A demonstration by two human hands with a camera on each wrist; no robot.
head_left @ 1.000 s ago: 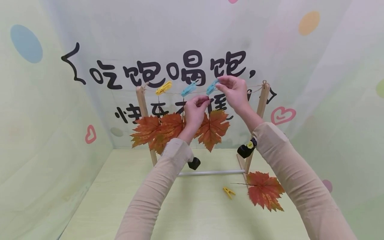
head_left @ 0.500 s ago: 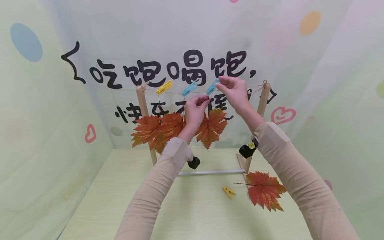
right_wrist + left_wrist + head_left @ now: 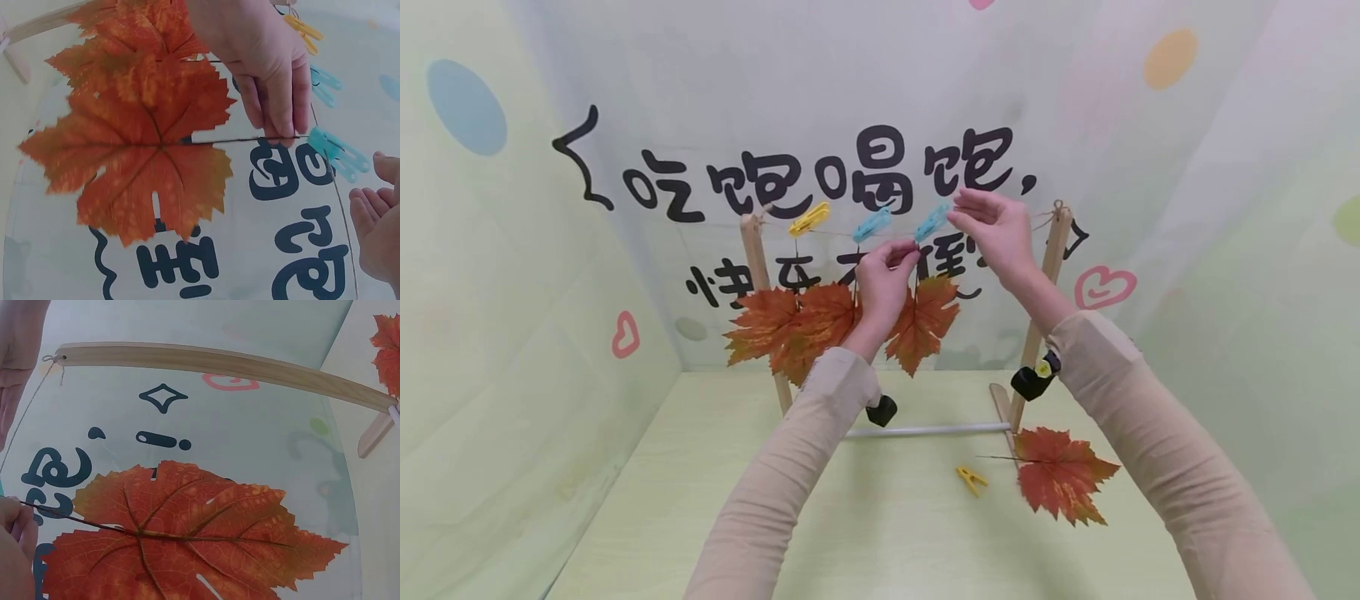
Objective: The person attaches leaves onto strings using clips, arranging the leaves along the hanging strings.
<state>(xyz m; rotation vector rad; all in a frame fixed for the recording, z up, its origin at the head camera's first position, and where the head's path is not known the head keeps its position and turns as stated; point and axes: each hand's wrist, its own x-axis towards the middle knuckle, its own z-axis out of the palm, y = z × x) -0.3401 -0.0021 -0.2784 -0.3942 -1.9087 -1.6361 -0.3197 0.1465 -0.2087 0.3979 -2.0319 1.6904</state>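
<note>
My left hand (image 3: pixel 883 283) pinches the thin stem of a red-orange maple leaf (image 3: pixel 922 325) just under the line; in the left wrist view the stem runs out from the fingertips (image 3: pixel 22 519). A blue clothespin (image 3: pixel 325 145) on the string grips the top of that stem. Beside this clothespin is my right hand (image 3: pixel 996 233), its fingers loosely bent and a small gap away from it in the right wrist view. Farther left, another blue clothespin (image 3: pixel 872 223) and a yellow clothespin (image 3: pixel 809 219) hold two more leaves (image 3: pixel 767 325), partly overlapping each other.
The string is tied between two wooden posts (image 3: pixel 1056 250), joined low down by a white rod (image 3: pixel 932 431). On the table (image 3: pixel 700 500) lie a yellow clothespin (image 3: pixel 972 481) and a loose maple leaf (image 3: pixel 1063 475). A lettered backdrop (image 3: pixel 820 83) stands behind.
My right hand has come off the blue clothespin and drawn slightly right. The leaf under my left hand has swung a little left; the left hand has barely shifted.
</note>
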